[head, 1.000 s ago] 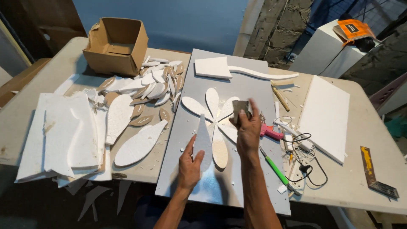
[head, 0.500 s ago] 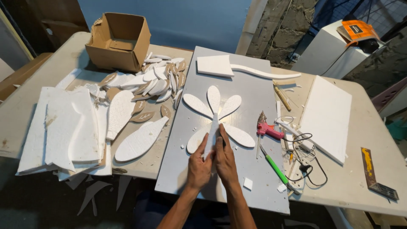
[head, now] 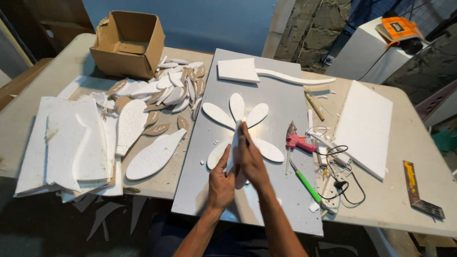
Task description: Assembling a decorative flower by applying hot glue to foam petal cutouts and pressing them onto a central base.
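Both hands, left hand and right hand, form a grip pressed together on a white foam petal between the palms. That petal sits at the near edge of the foam flower on the grey board. Beyond the flower, the beige counter carries a cardboard box before a blue wall.

Board near edge: bare grey board is left free beside the hands.
Right: passage is hemmed by glue gun, green cutter and cords — closely packed.
Left: table is crowded by foam sheets and petals.
Far left: blocked by box.
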